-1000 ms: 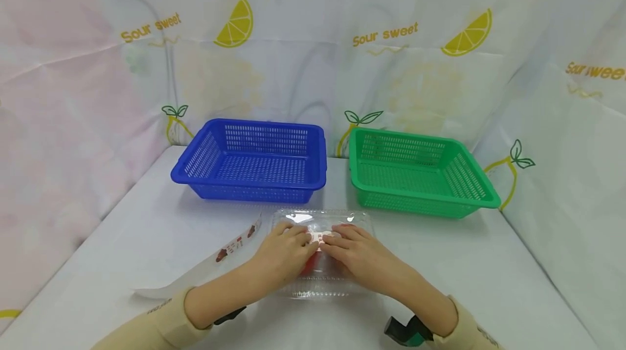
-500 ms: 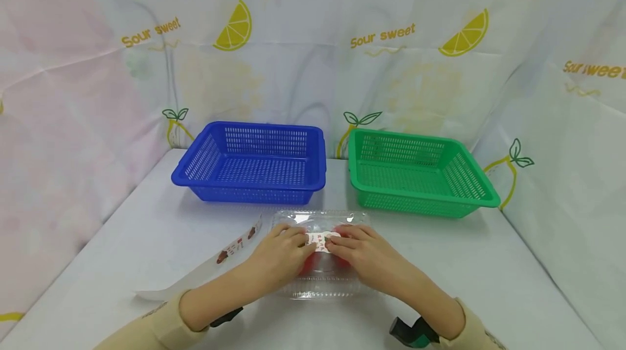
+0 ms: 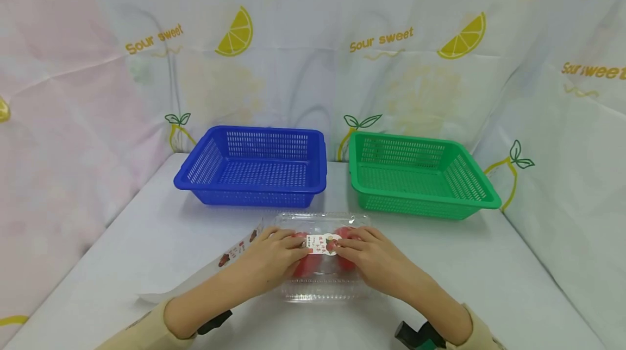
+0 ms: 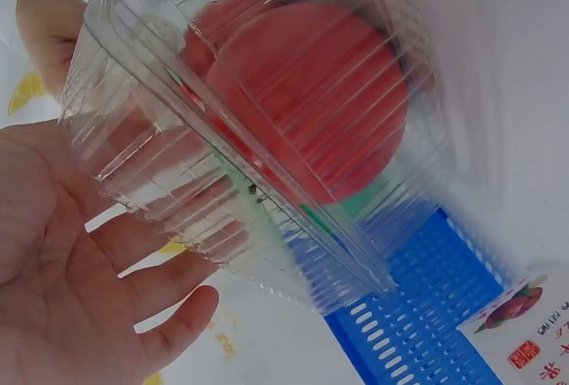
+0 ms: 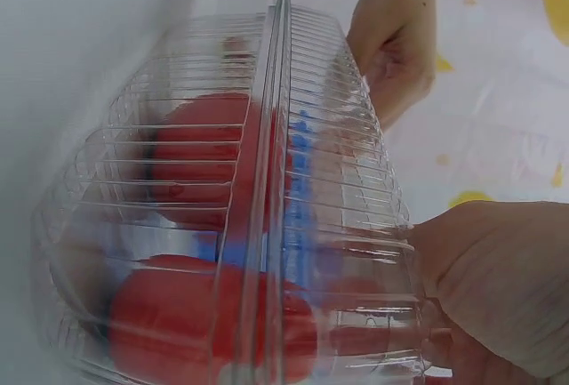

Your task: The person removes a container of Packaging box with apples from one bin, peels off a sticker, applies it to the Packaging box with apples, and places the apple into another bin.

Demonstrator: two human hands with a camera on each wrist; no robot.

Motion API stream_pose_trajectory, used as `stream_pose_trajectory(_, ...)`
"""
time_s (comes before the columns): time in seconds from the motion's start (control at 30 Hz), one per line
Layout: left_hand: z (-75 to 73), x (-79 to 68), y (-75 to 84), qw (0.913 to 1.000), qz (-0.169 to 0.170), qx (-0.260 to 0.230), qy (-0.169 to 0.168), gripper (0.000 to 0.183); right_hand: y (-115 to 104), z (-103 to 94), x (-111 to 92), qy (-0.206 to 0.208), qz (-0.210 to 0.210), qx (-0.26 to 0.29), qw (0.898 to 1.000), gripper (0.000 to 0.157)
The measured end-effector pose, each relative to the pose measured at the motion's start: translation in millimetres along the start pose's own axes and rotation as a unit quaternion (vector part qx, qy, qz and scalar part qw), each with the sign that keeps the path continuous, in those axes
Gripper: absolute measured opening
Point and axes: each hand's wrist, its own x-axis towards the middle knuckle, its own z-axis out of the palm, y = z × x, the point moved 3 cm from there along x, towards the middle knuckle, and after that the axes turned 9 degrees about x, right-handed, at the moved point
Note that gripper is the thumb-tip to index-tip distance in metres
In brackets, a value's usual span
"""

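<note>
A clear plastic clamshell box (image 3: 325, 291) lies closed on the white table, with red round fruits (image 4: 311, 100) inside. On the middle of its lid is a white label (image 3: 320, 244) with red print and a fruit picture. My left hand (image 3: 274, 256) rests on the lid's left part, fingertips at the label's left end. From the other side my right hand (image 3: 379, 256) lies on the lid, its fingertips over the label's right end. Both hands have their fingers extended over the lid. In the right wrist view, the fruits (image 5: 200, 158) show through the ribbed side.
A blue basket (image 3: 264, 198) stands behind the box to the left, a green basket (image 3: 415, 203) to the right. A pale strip of printed labels (image 3: 191, 282) runs along the table beside my left forearm. A printed cloth (image 3: 303, 29) hangs behind.
My fingers have spread outward from the middle of the lid, so more of the label shows. The box stays nearly in place; the head view has shifted slightly.
</note>
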Motion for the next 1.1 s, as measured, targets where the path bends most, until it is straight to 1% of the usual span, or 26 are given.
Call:
stream_pose_trajectory(0.17, -1.0, -2.4, -2.6, 0.9997, -0.007, -0.022, -0.008, 0.022, 2.3, -1.2, 0.2, 0.007, 0.001, -0.012, 1.0, 0.026)
stream_pose_trajectory(0.23, -1.2, -2.6, -3.3, 0.9995, -0.016, -0.025, -0.014, 0.023, 3.5, -1.5, 0.0, 0.017, -0.001, -0.01, 1.0, 0.024)
stream_pose_trajectory(0.3, -1.1, -2.8, -4.3, 0.9991, -0.032, -0.024, -0.016, 0.023, 5.3, -2.2, -0.9, 0.031, -0.005, -0.001, 1.0, 0.023)
stream_pose_trajectory(0.4, -0.9, -3.4, -6.8, 0.9976, -0.065, -0.017, -0.016, 0.021, 11.1, -4.6, -2.8, 0.062, -0.015, 0.012, 0.998, 0.019)
stream_pose_trajectory(0.53, -1.2, -4.6, -13.1, 0.9931, -0.116, -0.009, -0.02, 0.026, 27.2, -8.7, -5.8, 0.103, -0.008, 0.015, 0.995, 0.018)
stream_pose_trajectory(0.6, -1.6, -5.3, -17.8, 0.9897, -0.141, -0.007, -0.025, 0.033, 35.9, -9.9, -8.0, 0.122, 0.004, 0.015, 0.992, 0.026)
stream_pose_trajectory(0.73, -0.7, -7.1, -29.7, 0.9798, -0.197, -0.006, -0.035, 0.044, 47.7, -10.0, -11.6, 0.16, 0.02, 0.017, 0.987, 0.046)
stream_pose_trajectory(0.83, 1.8, -9.1, -37.8, 0.9708, -0.236, -0.02, -0.04, 0.051, 51.6, -8.4, -12.9, 0.182, 0.02, 0.017, 0.983, 0.05)
stream_pose_trajectory(0.9, 3.9, -10.7, -42.4, 0.965, -0.257, -0.031, -0.042, 0.054, 53.9, -7.0, -13.3, 0.189, 0.023, 0.013, 0.982, 0.051)
stream_pose_trajectory(1.0, 6.4, -13.5, -49.4, 0.9579, -0.28, -0.042, -0.048, 0.055, 57.7, -5.4, -14.0, 0.198, 0.031, 0.011, 0.98, 0.051)
stream_pose_trajectory(1.1, 10.7, -18.1, -54.2, 0.9515, -0.296, -0.057, -0.061, 0.055, 60.0, -2.9, -18.0, 0.197, 0.048, 0.021, 0.979, 0.052)
